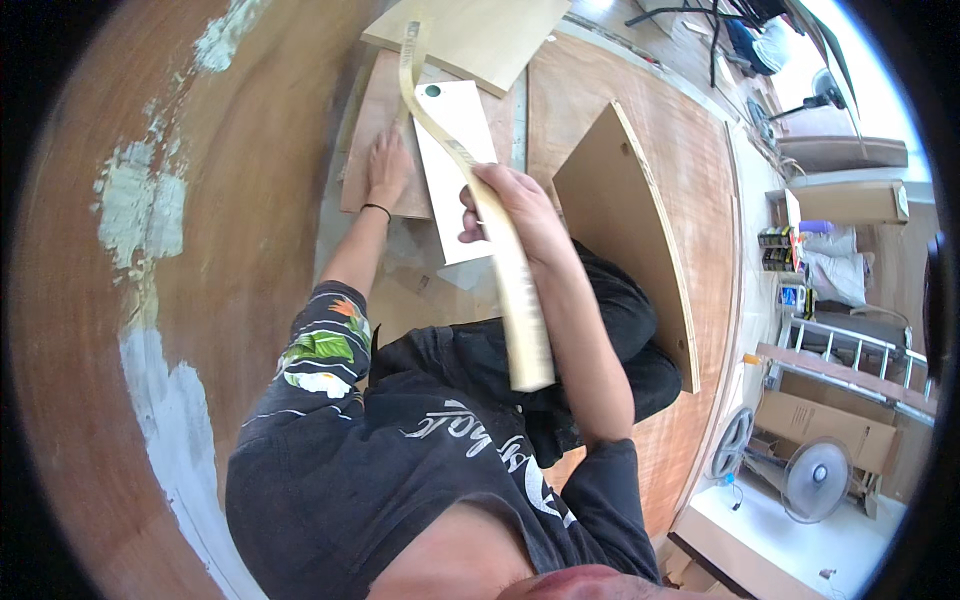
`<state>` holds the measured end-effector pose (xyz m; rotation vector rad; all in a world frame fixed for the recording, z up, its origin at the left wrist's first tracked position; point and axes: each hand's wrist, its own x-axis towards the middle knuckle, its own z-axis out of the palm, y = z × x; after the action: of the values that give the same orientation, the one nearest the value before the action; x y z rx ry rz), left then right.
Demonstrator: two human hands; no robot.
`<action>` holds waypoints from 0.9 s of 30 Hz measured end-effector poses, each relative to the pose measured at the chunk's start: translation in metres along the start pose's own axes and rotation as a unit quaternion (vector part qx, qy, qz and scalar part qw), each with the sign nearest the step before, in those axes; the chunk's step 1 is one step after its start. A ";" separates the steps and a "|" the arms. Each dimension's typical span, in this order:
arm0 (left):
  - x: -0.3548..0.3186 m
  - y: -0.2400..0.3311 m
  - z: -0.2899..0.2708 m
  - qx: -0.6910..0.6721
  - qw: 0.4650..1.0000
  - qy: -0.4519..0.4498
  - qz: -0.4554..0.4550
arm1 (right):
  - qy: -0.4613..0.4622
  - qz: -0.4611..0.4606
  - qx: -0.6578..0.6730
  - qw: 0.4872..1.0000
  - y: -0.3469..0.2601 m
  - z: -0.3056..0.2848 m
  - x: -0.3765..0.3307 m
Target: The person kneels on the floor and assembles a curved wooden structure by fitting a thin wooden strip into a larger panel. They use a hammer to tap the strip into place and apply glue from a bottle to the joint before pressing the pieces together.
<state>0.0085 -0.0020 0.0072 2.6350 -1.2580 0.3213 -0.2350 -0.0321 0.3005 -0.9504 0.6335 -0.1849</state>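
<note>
My right hand (515,215) is closed around a long, flexible pale-yellow strip (520,320) with printed marks. One end hangs near my lap; the other curves away toward the boards ahead. My left hand (388,168) rests on a reddish-brown wooden board (370,115), its fingers reaching forward beside the strip. They look stretched out, though the fingertips are partly unclear. Between my hands lies a white panel (455,150) with a dark round spot near its far end. A pale wooden board (490,40) lies beyond it, and the strip's far end passes over its edge.
A plywood panel (630,220) leans upright by my right knee. On my left rises a large brown wooden surface (250,130) with white filler patches. Off to the right are a ladder (850,360), a fan (818,478) and cardboard boxes (825,425).
</note>
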 end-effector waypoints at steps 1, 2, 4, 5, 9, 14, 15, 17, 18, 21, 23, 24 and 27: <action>0.006 0.010 0.000 -0.019 1.000 -0.002 -0.011 | -0.006 0.018 -0.002 1.000 -0.011 -0.012 -0.012; 0.023 0.010 -0.005 -0.031 0.999 -0.022 -0.023 | -0.004 0.022 0.008 1.000 -0.018 -0.017 -0.020; 0.055 0.021 -0.014 -0.081 0.995 0.025 -0.046 | 0.040 0.071 -0.053 0.995 -0.027 -0.023 -0.030; 0.071 0.030 -0.019 -0.115 0.988 0.075 -0.072 | 0.030 0.059 -0.070 0.995 -0.028 -0.023 -0.034; 0.113 0.053 -0.023 -0.276 0.949 0.072 -0.136 | 0.031 0.081 -0.110 0.990 -0.030 -0.018 -0.023; 0.120 0.014 0.005 -0.298 0.930 -0.041 -0.209 | 0.002 -0.021 -0.068 0.997 -0.064 -0.038 -0.077; 0.122 0.009 0.011 -0.263 0.939 -0.045 -0.217 | -0.003 -0.024 -0.017 1.000 -0.082 -0.047 -0.105; 0.124 -0.005 0.017 -0.225 0.945 -0.081 -0.224 | 0.012 -0.125 0.044 0.991 -0.108 -0.056 -0.154; 0.124 -0.010 0.018 -0.220 0.949 -0.079 -0.212 | 0.027 -0.180 0.078 0.980 -0.117 -0.058 -0.176; 0.118 -0.013 0.023 -0.201 0.959 -0.058 -0.190 | 0.155 -0.196 -0.056 0.967 -0.123 -0.069 -0.224; 0.113 -0.008 0.026 -0.192 0.962 -0.052 -0.189 | 0.203 -0.074 -0.113 0.970 -0.113 -0.082 -0.241; 0.107 -0.006 0.028 -0.189 0.961 -0.059 -0.195 | 0.166 -0.035 -0.132 0.977 -0.104 -0.092 -0.241; 0.083 -0.005 0.032 -0.071 0.986 0.008 -0.149 | 0.180 -0.004 -0.172 0.968 -0.083 -0.109 -0.257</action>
<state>0.0666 -0.0693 -0.0008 2.6385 -0.8304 0.1935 -0.4953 -0.0499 0.4298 -1.2678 1.0200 -0.2635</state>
